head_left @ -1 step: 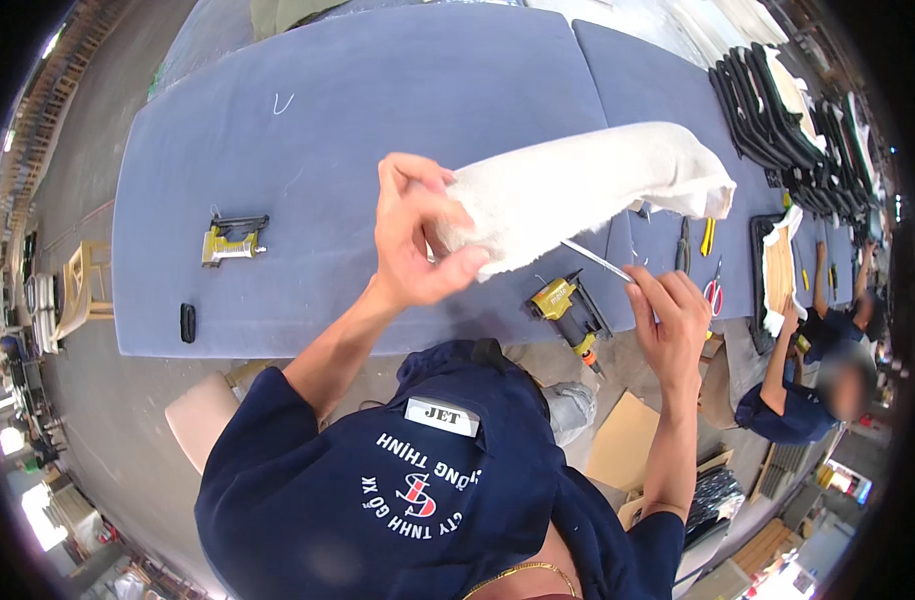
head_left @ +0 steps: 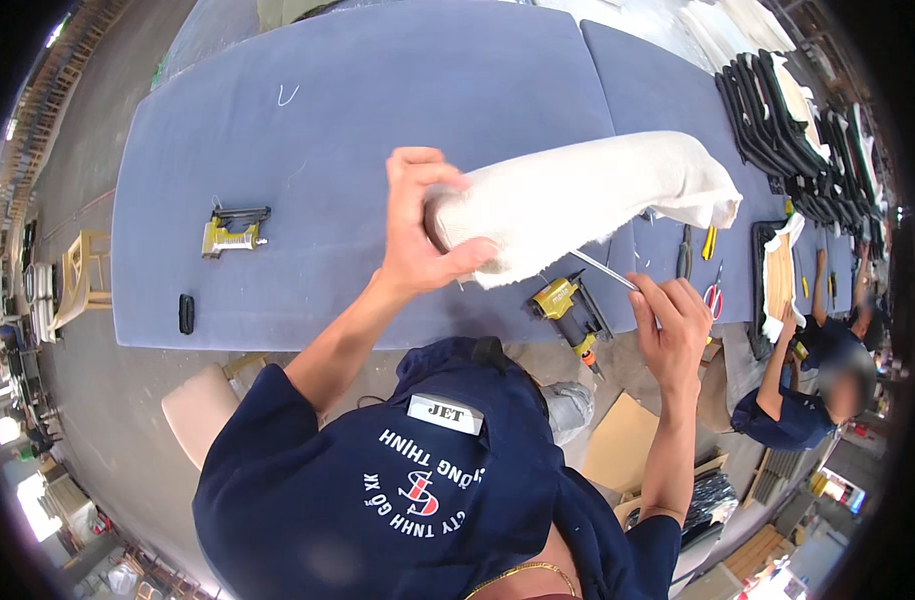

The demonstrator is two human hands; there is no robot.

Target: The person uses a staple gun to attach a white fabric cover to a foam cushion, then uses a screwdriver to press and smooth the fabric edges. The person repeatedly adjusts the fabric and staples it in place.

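Observation:
My left hand (head_left: 422, 225) is closed round the near-left end of a curved, padded piece covered in white cloth (head_left: 577, 180), thumb below and fingers above. The piece is held up over the blue table, and loose cloth hangs from its right end. In my right hand (head_left: 672, 325), a thin metal rod (head_left: 602, 268) is pinched between thumb and fingers. The rod slants up and left to the lower edge of the white piece, where its far end is hidden. Just below lies a yellow and black staple gun (head_left: 572, 310) at the table's front edge.
Another staple gun (head_left: 235, 232) and a small black block (head_left: 186, 314) lie on the blue table (head_left: 377, 100). Red-handled scissors (head_left: 713, 300) and a yellow cutter (head_left: 709, 242) lie at right. Black padded parts (head_left: 767, 110) are stacked farther right, near a co-worker (head_left: 792, 410).
My left fingers have shifted on the end of the white piece, whose rounded end now shows more. The rod and my right hand have barely moved.

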